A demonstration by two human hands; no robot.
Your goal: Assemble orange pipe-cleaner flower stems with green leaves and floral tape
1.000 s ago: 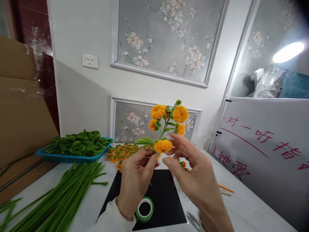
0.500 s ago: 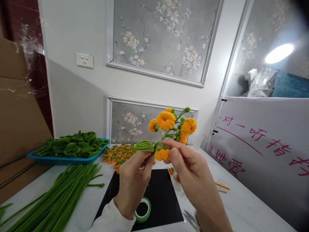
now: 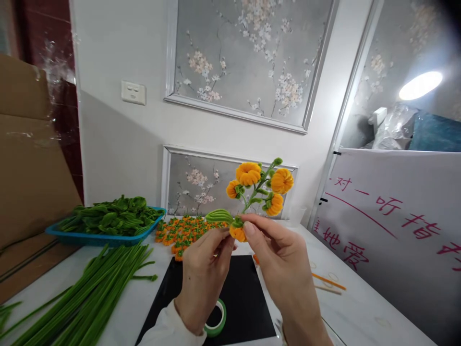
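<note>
A pipe-cleaner flower sprig (image 3: 260,186) with several orange blooms on a green stem stands upright in front of me, held by both hands. My left hand (image 3: 203,278) pinches the stem low down, beside a green looped leaf (image 3: 219,216). My right hand (image 3: 283,266) pinches the lowest orange bloom (image 3: 237,232) between thumb and forefinger. Both hands hover above a black mat (image 3: 245,293) on the white table.
A roll of green tape (image 3: 219,321) lies on the mat under my left wrist. Green pipe cleaners (image 3: 90,298) lie at the left, a blue tray of green leaves (image 3: 104,222) behind them, a pile of small orange blooms (image 3: 180,229) beyond. A white board with red writing (image 3: 389,226) stands right.
My right hand closed from spread fingers into a pinch on the lowest bloom. The sprig tilted slightly to the right and the hands drew closer together.
</note>
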